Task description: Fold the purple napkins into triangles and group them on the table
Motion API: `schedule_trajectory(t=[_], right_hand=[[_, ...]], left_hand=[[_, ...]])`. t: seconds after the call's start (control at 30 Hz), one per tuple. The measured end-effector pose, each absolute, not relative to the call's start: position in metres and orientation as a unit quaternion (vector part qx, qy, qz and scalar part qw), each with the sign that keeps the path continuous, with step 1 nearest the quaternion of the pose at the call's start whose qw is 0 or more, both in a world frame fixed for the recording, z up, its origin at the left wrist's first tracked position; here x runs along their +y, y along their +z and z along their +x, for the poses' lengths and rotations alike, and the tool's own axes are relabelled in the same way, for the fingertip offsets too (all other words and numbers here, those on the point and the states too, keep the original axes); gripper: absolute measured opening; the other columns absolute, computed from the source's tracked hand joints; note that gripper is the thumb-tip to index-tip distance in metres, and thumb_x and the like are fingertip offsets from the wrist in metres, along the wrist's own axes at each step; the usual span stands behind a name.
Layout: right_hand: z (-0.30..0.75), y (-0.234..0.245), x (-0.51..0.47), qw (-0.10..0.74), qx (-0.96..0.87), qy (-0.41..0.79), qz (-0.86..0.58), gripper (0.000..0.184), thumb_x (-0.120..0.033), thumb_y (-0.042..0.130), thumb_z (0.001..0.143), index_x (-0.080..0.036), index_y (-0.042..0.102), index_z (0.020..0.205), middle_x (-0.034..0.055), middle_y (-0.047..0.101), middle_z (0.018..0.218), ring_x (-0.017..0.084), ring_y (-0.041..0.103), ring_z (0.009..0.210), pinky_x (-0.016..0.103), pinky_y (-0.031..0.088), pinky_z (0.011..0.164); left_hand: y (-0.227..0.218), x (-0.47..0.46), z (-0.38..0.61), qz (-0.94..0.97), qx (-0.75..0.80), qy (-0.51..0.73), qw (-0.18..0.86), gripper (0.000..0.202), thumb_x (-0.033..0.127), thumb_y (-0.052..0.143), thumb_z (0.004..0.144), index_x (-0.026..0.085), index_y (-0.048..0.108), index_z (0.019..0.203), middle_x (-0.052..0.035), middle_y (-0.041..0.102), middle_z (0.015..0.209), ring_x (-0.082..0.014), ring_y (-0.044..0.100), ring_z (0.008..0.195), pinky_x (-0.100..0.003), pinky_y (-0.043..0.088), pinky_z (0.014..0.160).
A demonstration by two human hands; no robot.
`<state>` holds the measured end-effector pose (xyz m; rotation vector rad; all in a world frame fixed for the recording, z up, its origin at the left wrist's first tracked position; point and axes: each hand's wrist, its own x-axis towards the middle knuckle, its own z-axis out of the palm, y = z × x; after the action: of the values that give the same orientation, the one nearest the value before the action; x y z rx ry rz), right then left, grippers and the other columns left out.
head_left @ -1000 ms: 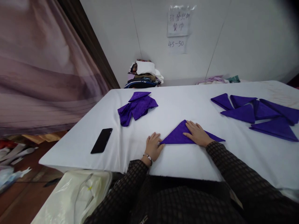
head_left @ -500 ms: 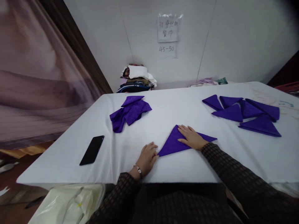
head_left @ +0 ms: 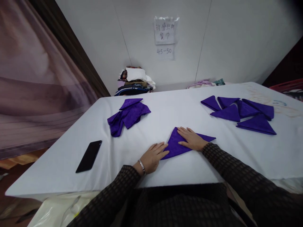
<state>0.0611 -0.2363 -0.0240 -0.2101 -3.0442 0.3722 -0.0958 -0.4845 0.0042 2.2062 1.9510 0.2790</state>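
A purple cloth napkin (head_left: 174, 145), folded into a triangle, lies on the white-covered table near its front edge. My left hand (head_left: 152, 157) rests at the napkin's left corner, its fingers stretched out over the cloth. My right hand (head_left: 192, 139) lies flat across the middle of the napkin, fingers spread, hiding part of it. The napkin's right corner shows beyond that hand. Neither hand is closed round anything.
Several folded purple triangles (head_left: 226, 113) lie at the right. A crumpled purple cloth pile (head_left: 130, 116) sits at the back left, with a black phone (head_left: 89, 156) nearer. Stacked clothes (head_left: 134, 80) stand behind the white tablecloth (head_left: 118, 176).
My left hand has moved from the tip of the napkin's left corner onto the cloth, fingers now stretched. My right hand stays on the napkin. The view has shifted slightly.
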Motion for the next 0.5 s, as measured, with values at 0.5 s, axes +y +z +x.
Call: schedule_trajectory(t=[0.5], right_hand=[[0.07,-0.018,-0.237,0.019,-0.988,0.152,0.004,0.074,-0.061,0.039,0.086,-0.017,0.027,0.145,0.0112,0.024,0.151,0.025,0.018,0.14,0.048,0.013,0.113]], left_hand=[[0.014,-0.491,-0.076,0.768,0.602,0.17,0.138,0.046,0.012,0.043,0.079,0.028,0.056,0.12,-0.0009,0.06,0.125,-0.0183,0.034,0.134,-0.048,0.015,0.114]])
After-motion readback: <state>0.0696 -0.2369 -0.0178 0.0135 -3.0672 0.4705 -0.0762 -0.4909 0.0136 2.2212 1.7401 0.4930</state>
